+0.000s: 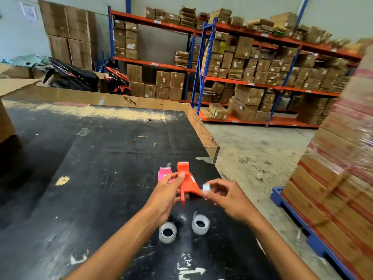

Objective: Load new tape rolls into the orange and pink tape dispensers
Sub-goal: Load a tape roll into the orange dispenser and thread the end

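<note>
A person stands at a scuffed black worktop (90, 158) in a warehouse, both bare forearms reaching forward over it. The left hand (167, 190) has its grip closed around the orange tape dispenser (186, 181), thumb on top and fingers wrapped beneath, holding it lifted just above the worktop with its cutter end pointing away. The right hand (222, 196) pinches a small white piece (206, 187) between thumb and fingertips, held against the near right corner of the orange dispenser; what that piece is cannot be told. The pink tape dispenser (164, 172) rests on the worktop just left of the orange one, partly hidden behind the left hand's fingers. Nearer the person, two clear tape rolls lie on the worktop side by side and apart from each other: the left roll (167, 232) just beside the left wrist, and the right roll (200, 224) between the two forearms, with a loose tab of tape curling up from its top. Beyond the worktop stand blue-and-orange shelves (242, 81) packed with cardboard boxes, and to the right a wrapped stack of cartons (343, 178) sits on a blue pallet (292, 215).
</note>
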{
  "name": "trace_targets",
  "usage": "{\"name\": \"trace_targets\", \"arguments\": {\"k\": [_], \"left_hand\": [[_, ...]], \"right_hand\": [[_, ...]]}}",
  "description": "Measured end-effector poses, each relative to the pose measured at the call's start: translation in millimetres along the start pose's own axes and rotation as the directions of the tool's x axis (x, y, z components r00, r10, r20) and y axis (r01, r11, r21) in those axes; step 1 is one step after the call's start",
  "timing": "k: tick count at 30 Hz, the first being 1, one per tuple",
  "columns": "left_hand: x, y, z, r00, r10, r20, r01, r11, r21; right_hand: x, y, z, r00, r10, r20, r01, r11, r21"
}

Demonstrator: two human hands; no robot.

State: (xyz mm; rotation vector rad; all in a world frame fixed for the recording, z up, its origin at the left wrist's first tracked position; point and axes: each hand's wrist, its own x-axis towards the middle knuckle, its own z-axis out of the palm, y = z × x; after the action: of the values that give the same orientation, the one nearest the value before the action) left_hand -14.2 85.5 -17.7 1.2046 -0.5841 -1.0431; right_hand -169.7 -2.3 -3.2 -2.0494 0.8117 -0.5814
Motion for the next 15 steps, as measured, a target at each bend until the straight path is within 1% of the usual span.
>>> {"name": "trace_targets", "arguments": {"k": [1,2,3,4,6,9,12,15], "left_hand": [[-1.4,1.4,-0.8,1.0,-0.008,0.006,0.008,1.0,-0.002],[-3.9,1.2,-0.1,1.0,-0.012,0.018,0.012,1.0,0.002],[-7.6,1.3,1.5,0.999,-0.012,0.036,0.012,1.0,-0.001],[-11.1,1.3,3.2,0.999,-0.016,0.049,0.017,1.0,-0.011],[-17.9,-2.2,8.5,0.997,-0.04,0.066,0.042,0.999,-0.026],[-23.5,-8.9,7.3,0.997,-0.06,0.052,0.062,0.997,-0.038],[-28.1,-11.7,1.3,0.999,-0.051,0.011,0.051,0.997,-0.05],[-35.6,-10.0,-6.4,0.999,-0.035,-0.009,0.035,0.997,-0.062]], "right_hand": [[-4.4,8.5,-8.0,0.997,0.072,0.015,-0.068,0.978,-0.197],[-10.4,17.2,-13.7,0.987,0.155,0.046,-0.125,0.913,-0.389],[-15.7,24.5,-15.8,0.969,0.235,0.079,-0.159,0.832,-0.532],[-18.8,30.7,-15.0,0.952,0.289,0.104,-0.167,0.77,-0.615],[-26.8,38.5,-11.5,0.934,0.34,0.112,-0.188,0.733,-0.653],[-30.0,31.0,-8.5,0.941,0.327,0.082,-0.187,0.71,-0.679],[-28.7,15.0,7.4,0.975,0.197,0.105,-0.069,0.712,-0.698],[-25.2,8.9,36.6,0.973,0.152,0.171,0.013,0.711,-0.703]]}}
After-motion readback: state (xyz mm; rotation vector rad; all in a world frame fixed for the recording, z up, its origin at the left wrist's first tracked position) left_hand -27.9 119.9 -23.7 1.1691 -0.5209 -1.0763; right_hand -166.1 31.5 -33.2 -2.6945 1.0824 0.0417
